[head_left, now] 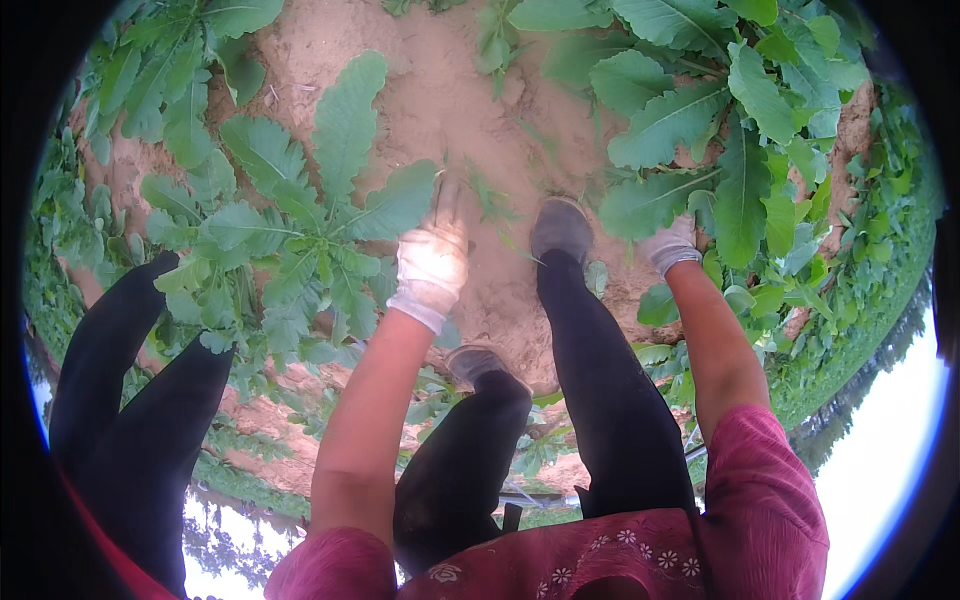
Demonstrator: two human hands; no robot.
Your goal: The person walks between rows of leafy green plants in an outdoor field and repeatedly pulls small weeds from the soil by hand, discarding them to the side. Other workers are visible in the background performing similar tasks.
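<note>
My left hand [430,262], in a whitish glove with soil-stained fingers, reaches down to the bare soil beside a broad-leaved green plant [305,235]. Its fingers point forward, stretched out, and I see nothing held in them. A leaf of that plant overlaps the area next to the fingertips. Thin grass-like weeds [492,205] grow just right of this hand. My right hand [670,245], also gloved, is at the base of a larger leafy plant [690,120]; leaves hide its fingers and anything they may hold.
My shoes [562,228] stand on the reddish-brown soil [425,90] between the plants. At the left, another person's dark-clad legs [140,430] are close to the left plant. Rows of similar green plants [860,330] extend along the right side.
</note>
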